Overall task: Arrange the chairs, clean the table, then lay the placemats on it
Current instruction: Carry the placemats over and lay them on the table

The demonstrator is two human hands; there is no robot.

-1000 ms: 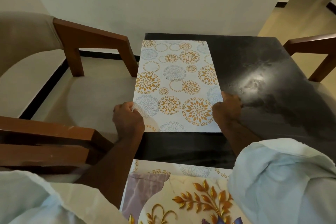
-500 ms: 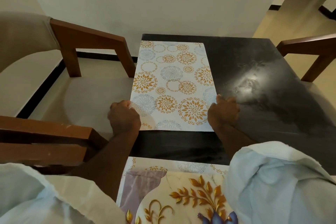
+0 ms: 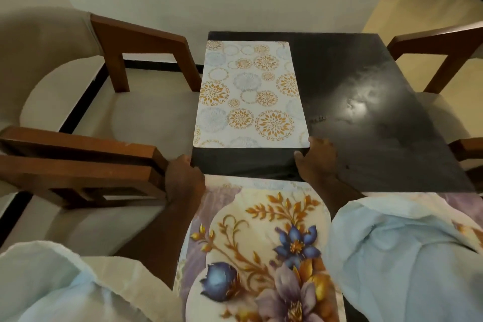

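A white placemat with gold and blue circles [image 3: 248,94] lies flat on the far left part of the black table [image 3: 366,112]. My right hand [image 3: 317,162] rests on the tabletop just off the mat's near right corner, one fingertip touching that corner. My left hand [image 3: 184,178] hovers at the table's left edge with loosely curled fingers, holding nothing that I can see. It is beside the far left corner of a second, floral placemat [image 3: 261,230], which lies on the near part of the table between my forearms.
A wooden armchair with a beige seat [image 3: 130,123] stands tight against the table's left side, its near armrest [image 3: 78,159] by my left hand. Another wooden chair [image 3: 439,44] stands at the table's right. A wall lies just behind the table.
Both hands have let go of the circle-patterned placemat's near corners and drawn back toward me. The mat now lies flat, and my view has tilted downward.
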